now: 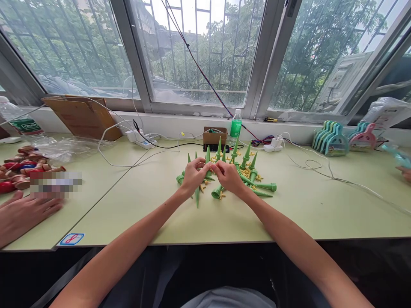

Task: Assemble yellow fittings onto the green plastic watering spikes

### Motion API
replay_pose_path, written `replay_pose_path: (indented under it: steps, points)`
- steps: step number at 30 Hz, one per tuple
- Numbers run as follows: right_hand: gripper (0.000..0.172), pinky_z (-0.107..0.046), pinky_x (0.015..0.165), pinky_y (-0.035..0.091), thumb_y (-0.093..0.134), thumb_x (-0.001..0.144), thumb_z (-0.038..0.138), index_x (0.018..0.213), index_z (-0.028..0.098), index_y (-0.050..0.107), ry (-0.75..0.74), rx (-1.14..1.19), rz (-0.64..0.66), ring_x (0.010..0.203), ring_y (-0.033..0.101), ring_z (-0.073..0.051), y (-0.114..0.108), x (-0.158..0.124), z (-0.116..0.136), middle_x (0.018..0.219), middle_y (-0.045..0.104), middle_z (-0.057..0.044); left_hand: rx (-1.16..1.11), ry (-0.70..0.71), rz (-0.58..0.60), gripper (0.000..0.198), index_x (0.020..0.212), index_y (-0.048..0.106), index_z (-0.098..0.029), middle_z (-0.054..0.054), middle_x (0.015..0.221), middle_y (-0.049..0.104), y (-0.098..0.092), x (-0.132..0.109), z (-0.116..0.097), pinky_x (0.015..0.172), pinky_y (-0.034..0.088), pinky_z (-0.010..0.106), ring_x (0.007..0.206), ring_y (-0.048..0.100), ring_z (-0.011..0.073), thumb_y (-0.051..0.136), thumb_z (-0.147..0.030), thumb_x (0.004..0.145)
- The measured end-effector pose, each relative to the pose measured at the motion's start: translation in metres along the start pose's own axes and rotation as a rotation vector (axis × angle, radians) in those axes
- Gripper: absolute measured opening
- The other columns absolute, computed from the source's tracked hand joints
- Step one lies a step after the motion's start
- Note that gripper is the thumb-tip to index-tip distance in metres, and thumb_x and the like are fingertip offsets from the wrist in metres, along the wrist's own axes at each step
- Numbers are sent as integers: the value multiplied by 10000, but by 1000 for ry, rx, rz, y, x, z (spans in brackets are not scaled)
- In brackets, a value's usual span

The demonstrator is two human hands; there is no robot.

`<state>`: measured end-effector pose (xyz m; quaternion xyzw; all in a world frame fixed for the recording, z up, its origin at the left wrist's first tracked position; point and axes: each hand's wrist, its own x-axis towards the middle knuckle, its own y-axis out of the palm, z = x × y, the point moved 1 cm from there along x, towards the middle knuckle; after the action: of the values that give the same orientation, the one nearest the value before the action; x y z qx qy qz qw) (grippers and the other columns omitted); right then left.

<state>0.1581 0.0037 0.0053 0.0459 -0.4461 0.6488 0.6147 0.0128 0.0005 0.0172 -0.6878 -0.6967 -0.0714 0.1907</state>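
Green plastic spikes (246,155), some upright and some lying down, are grouped on the pale green table with small yellow pieces (247,173) among them. My left hand (194,174) and my right hand (227,175) meet over the near left side of this group. Both have their fingers pinched together at the fingertips. What they hold is too small to make out; a green spike (208,159) stands right behind the fingertips. One open-ended green spike (217,192) lies just below my right hand.
Behind the spikes are a small cardboard box (211,137), a phone and a green-labelled bottle (236,125). White cables and power strips (144,140) run along the back. Another person's hand (28,214) rests at left near red wooden pieces; colourful hangers (334,139) stand at right.
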Motion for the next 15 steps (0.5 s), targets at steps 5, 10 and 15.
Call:
replay_pose_path:
  steps: [5,10,15]
  points:
    - [382,-222,497,264,398,939,452,657,195,409,-7,16,-3,478,345,-92,0,0,0,518,395,46,8,-1,10,304,743,563,-166,-13,620,562,0,-1,-2,380,254,195,417,344,44,624,-464,733]
    - [384,-226,498,269,393,937,465,665,195,415,4,9,9,479,351,-94,-1,0,1,520,401,45,5,-7,14,301,757,558,-165,-11,622,552,0,-1,-2,375,248,189,423,341,44,621,-458,737]
    - [388,-228,501,273,390,935,473,661,199,407,12,5,14,475,349,-96,0,0,1,513,405,44,-1,-16,19,307,748,549,-169,-16,618,546,0,-1,-1,384,252,189,432,350,49,622,-467,732]
